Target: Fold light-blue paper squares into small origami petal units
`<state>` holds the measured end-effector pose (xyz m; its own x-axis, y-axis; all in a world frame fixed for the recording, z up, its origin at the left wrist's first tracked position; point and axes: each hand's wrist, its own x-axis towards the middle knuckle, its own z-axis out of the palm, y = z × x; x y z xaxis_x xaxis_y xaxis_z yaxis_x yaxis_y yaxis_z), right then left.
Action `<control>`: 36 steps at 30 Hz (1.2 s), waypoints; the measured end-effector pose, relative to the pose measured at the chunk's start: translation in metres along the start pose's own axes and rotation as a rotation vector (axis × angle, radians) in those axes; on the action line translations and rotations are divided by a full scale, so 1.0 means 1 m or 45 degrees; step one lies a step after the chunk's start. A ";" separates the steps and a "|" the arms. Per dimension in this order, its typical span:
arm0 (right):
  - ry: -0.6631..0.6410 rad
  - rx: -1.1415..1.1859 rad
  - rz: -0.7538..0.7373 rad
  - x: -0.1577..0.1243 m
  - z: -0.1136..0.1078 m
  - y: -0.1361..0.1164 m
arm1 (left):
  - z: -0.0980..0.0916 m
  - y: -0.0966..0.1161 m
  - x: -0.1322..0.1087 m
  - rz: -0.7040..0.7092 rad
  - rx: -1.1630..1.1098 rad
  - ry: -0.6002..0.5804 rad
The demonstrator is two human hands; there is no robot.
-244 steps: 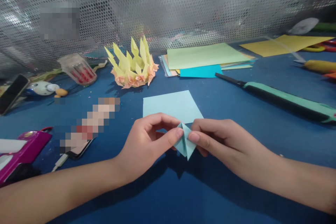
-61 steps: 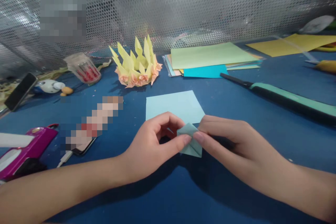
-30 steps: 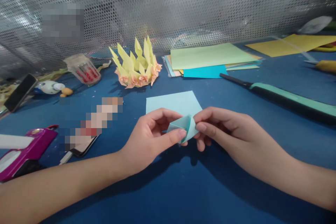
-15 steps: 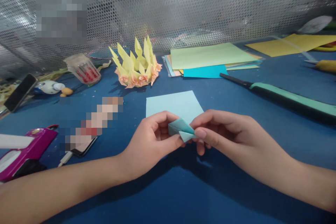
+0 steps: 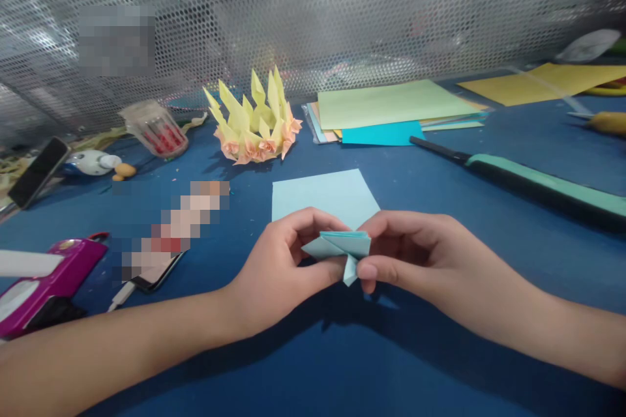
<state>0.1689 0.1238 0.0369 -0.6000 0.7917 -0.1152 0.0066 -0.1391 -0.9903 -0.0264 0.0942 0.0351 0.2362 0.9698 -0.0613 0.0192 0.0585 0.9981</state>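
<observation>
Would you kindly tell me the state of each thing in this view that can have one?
folded blue paper: creased small, held in the air.
left hand: pinched shut on the folded blue paper.
right hand: pinched shut on the folded blue paper.
blue sheet: flat, unfolded.
paper stack: lying flat.
yellow-pink paper model: assembled, standing.
black phone: screen dark, tilted.

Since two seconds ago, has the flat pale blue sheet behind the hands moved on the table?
No. The flat sheet lies where it did, its far edge just as near the yellow paper crown and the paper stack.
</observation>
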 end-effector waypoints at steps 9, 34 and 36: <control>0.025 -0.149 -0.066 -0.002 -0.001 0.005 | -0.001 0.000 -0.002 0.012 0.133 -0.076; 0.205 0.017 -0.059 0.004 -0.004 0.005 | 0.001 -0.002 -0.006 0.061 0.031 -0.148; 0.207 0.024 -0.057 0.003 -0.003 0.005 | 0.000 -0.002 -0.006 0.013 -0.042 -0.130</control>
<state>0.1699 0.1274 0.0317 -0.4623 0.8828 -0.0838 -0.0328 -0.1115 -0.9932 -0.0275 0.0884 0.0331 0.3338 0.9413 -0.0500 -0.0155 0.0585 0.9982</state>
